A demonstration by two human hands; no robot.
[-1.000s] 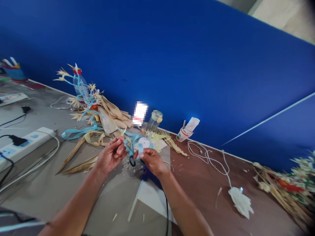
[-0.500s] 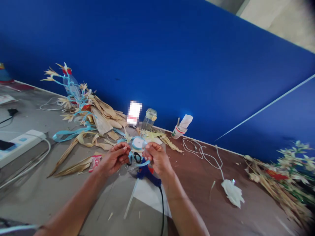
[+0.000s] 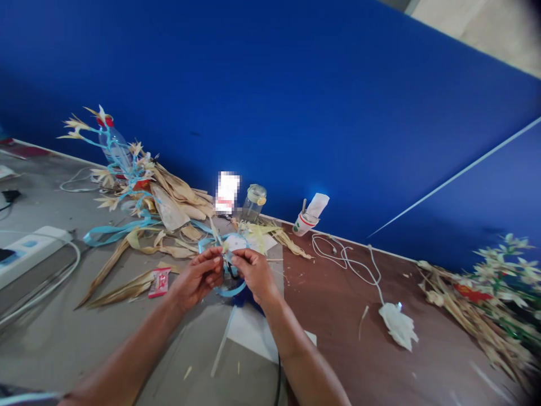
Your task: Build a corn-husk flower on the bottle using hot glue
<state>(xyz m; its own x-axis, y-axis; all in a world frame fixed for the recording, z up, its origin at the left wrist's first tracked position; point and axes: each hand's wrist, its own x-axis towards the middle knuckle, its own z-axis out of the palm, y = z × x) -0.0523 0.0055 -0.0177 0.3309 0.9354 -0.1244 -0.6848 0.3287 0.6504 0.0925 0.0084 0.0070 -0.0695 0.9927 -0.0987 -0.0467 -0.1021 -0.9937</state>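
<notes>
My left hand (image 3: 198, 277) and my right hand (image 3: 252, 273) meet over the table, fingertips almost touching. Both pinch a light blue ribbon (image 3: 230, 290) that loops down between them; a thin dried straw stem pokes up from the left fingers. Just behind the hands lies a round ribbon spool (image 3: 235, 242). Under the right wrist a blue glue gun (image 3: 243, 299) rests on white paper (image 3: 253, 332), its black cord running towards me.
A heap of dried corn husks (image 3: 177, 194) and straw flowers wrapped in blue ribbon around a plastic bottle (image 3: 110, 145) lies at the left. A glass jar (image 3: 253, 202), a paper cup (image 3: 302, 224), a white cable (image 3: 350, 262), a power strip (image 3: 29, 248) and a red wrapper (image 3: 158, 282) surround the hands.
Both hands have drawn closer together and slightly left, and the ribbon loop now hangs lower between them. The camera view has shifted a little.
</notes>
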